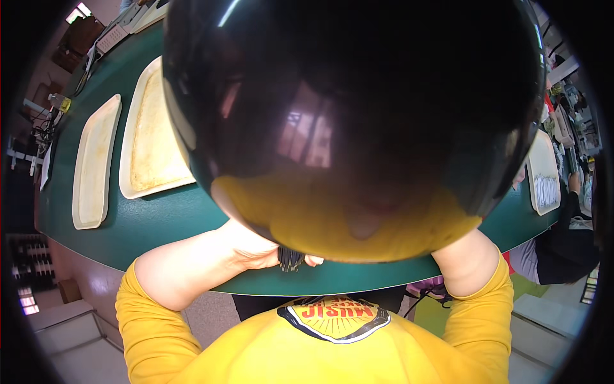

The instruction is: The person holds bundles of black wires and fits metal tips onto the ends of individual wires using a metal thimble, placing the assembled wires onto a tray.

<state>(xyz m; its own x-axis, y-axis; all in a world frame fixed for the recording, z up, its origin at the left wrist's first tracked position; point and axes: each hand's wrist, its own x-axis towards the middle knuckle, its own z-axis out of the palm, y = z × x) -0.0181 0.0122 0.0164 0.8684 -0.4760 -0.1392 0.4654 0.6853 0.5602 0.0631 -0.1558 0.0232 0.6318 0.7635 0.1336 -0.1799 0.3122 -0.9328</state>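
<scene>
A large glossy black dome, its kind unclear, hangs close in front and hides most of the work area. Under its lower left edge, my left hand is closed around a bundle of thin black wires, with their cut-looking ends pointing toward me. A fingertip shows just right of the bundle; whose hand it belongs to I cannot make out. My right forearm reaches up behind the dome's lower right edge, and my right hand with its fingers is hidden there.
Two cream trays, a narrow one and a wider one, lie on the green table at left. Beyond the dome at right, another tray holds thin pale pieces. A co-worker's dark-clothed arm is at the far right.
</scene>
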